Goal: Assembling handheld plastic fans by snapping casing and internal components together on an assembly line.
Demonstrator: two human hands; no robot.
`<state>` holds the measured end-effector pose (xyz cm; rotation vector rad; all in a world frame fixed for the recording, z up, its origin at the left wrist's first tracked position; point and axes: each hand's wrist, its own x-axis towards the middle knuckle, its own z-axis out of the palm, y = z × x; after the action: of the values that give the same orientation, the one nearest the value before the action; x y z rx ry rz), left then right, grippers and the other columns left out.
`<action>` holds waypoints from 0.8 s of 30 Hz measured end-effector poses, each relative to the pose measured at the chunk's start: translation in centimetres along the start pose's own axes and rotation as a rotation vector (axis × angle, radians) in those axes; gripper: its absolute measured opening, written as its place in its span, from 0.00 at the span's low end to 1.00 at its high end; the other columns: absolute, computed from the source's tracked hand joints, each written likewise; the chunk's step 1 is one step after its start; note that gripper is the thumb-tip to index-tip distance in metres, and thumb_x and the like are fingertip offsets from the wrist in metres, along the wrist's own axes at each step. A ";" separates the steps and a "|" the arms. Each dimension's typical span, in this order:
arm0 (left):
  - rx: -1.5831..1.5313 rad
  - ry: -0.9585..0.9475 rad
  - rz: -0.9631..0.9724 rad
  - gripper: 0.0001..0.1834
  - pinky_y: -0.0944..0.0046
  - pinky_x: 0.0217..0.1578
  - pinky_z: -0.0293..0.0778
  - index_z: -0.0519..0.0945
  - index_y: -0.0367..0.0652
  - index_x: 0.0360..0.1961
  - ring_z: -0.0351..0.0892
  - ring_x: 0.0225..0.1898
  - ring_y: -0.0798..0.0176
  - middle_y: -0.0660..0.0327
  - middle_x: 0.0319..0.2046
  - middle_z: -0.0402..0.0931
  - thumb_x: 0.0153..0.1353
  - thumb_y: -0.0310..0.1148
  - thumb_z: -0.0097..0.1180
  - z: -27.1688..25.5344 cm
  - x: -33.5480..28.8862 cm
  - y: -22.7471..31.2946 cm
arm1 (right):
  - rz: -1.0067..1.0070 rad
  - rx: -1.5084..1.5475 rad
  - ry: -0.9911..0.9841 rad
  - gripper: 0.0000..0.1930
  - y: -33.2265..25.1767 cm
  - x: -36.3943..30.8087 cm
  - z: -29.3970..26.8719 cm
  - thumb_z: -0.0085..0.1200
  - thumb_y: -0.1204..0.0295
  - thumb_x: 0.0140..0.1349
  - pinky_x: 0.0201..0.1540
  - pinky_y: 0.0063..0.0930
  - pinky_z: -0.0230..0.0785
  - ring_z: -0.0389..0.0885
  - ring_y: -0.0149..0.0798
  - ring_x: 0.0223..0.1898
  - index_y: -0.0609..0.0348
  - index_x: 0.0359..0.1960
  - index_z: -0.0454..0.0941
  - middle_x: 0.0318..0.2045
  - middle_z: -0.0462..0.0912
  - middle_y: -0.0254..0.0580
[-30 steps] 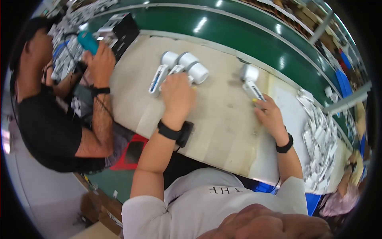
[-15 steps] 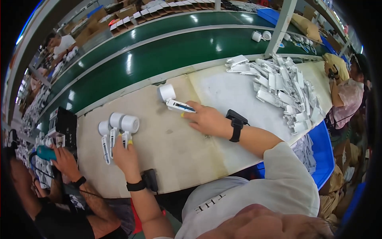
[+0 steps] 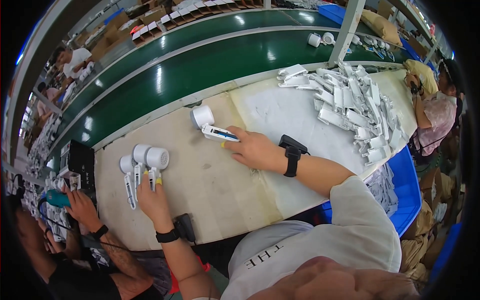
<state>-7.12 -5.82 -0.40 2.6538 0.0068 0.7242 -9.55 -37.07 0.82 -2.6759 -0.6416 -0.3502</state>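
My right hand (image 3: pixel 257 150) is closed round the handle of a white handheld device with a drum-shaped head (image 3: pixel 202 117). Its handle is open along one side, with a dark and blue strip inside. On the left part of the table, my left hand (image 3: pixel 154 201) grips the handle of a similar device (image 3: pixel 158 158). Two more such devices touch or nearly touch it: a middle one (image 3: pixel 141 153) and a leftmost one (image 3: pixel 126 164). Yellow covers show on fingertips of both hands. My left fingers partly hide the handles there.
White plastic handle shells (image 3: pixel 350 102) lie heaped at the table's right. Below that edge stands a blue bin (image 3: pixel 407 192) of parts. A green conveyor (image 3: pixel 190 70) runs behind, with a metal post (image 3: pixel 345 35). At left, a co-worker's hand (image 3: pixel 84 209) holds a teal power tool (image 3: pixel 57 198).
The whole view has shifted slightly. Both hands keep their hold on the devices, with hardly any movement over the table.
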 end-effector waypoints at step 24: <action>-0.044 -0.004 -0.025 0.21 0.52 0.38 0.69 0.76 0.36 0.46 0.73 0.37 0.45 0.48 0.33 0.74 0.47 0.26 0.55 -0.2 0.1 0.5 | 0.011 -0.003 -0.019 0.15 0.1 -0.1 -0.1 0.55 0.69 0.53 0.40 0.34 0.73 0.77 0.48 0.35 0.50 0.44 0.73 0.55 0.62 0.49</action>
<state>-7.16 -6.16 -0.04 2.6089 0.0232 0.7026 -9.59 -37.23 0.81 -2.6874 -0.6329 -0.3230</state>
